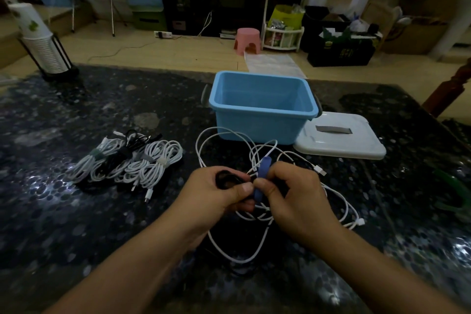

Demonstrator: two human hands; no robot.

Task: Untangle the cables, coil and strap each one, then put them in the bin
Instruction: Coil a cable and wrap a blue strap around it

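My left hand (214,192) grips a coiled black cable (225,178) at the table's middle. Against that coil, my right hand (293,194) pinches a blue strap (262,168) that stands upright between thumb and fingers. Loose white cables (229,135) lie tangled under and around both hands, one plug (320,169) pointing right. Left of the hands sits a row of several coiled, strapped cables (127,160), white and black. The blue bin (262,122) stands open and empty just behind the tangle.
The bin's white lid (341,140) lies flat to its right. A cup stack in a black holder (43,43) stands at the far left of the dark speckled table (76,224). A green object (456,196) lies at the right edge.
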